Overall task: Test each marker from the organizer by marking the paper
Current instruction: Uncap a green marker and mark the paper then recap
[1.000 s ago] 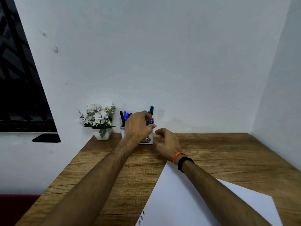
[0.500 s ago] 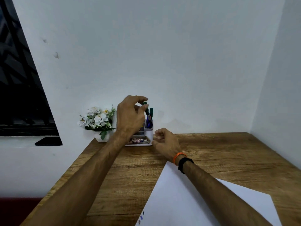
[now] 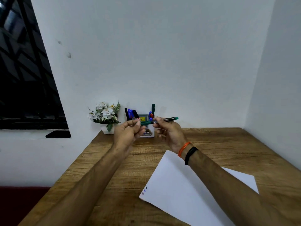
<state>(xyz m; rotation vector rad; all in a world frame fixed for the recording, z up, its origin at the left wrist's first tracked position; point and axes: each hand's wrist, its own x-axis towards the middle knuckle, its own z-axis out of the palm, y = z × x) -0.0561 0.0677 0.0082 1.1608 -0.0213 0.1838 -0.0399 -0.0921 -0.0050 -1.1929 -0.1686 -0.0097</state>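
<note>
- Pinching one green marker [image 3: 158, 121] level between them, left hand [image 3: 127, 133] and right hand [image 3: 167, 131] each keep a grip on an end, above the worktop [image 3: 228, 144].
- Behind: one organizer [image 3: 147, 133], several markers upright.
- One paper [image 3: 175, 190], three marks [image 3: 144, 191].

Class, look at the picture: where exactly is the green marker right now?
In the head view the green marker lies roughly level in mid-air, held between the left hand and right hand, just in front of the organizer.
</note>
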